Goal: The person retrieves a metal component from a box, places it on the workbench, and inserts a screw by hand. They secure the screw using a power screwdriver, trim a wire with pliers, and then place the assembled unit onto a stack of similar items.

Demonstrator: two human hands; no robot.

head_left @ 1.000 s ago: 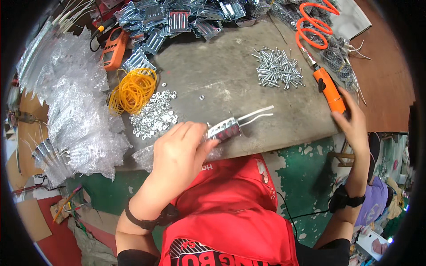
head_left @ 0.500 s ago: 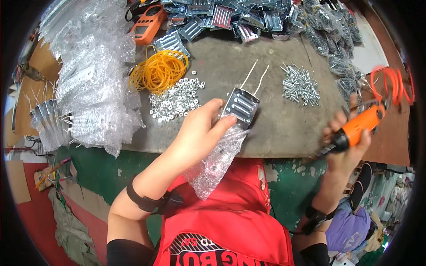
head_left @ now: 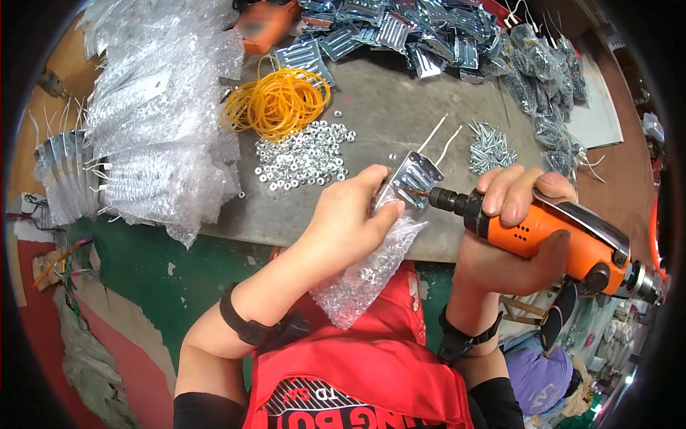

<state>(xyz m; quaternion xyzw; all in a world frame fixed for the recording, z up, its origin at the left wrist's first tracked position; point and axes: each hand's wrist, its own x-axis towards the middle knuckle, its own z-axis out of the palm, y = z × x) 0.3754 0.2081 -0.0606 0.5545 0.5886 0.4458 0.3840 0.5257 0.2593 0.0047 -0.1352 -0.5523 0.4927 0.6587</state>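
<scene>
Head view. Left hand (head_left: pixel 350 218) at centre, clamped on a ribbed metal bracket (head_left: pixel 414 179) plus a bubble-wrap bag (head_left: pixel 364 268) trailing toward 6 o'clock; bracket tilted up off the tabletop (head_left: pixel 386 114), face turned toward the tool, likely to steady it for driving. Two white wires (head_left: pixel 439 139) sticking out of the bracket toward 1 o'clock. Right hand (head_left: pixel 511 229) at 3 o'clock, wrapped tight round an orange power screwdriver (head_left: pixel 550 236), bit tip touching the bracket face, thumb and forefinger forward near the chuck, probably for aim. Pile of small washers (head_left: pixel 304 157) at 11 o'clock of the left hand, within easy reach. Yellow rubber bands (head_left: pixel 275 104) just beyond. Screws (head_left: pixel 489 146) at 1 o'clock, near the tool. Bagged finished pieces (head_left: pixel 153 143) stacked at 9 o'clock. More bare brackets (head_left: pixel 400 28) heaped at 12 o'clock. Black wristbands on both wrists.
</scene>
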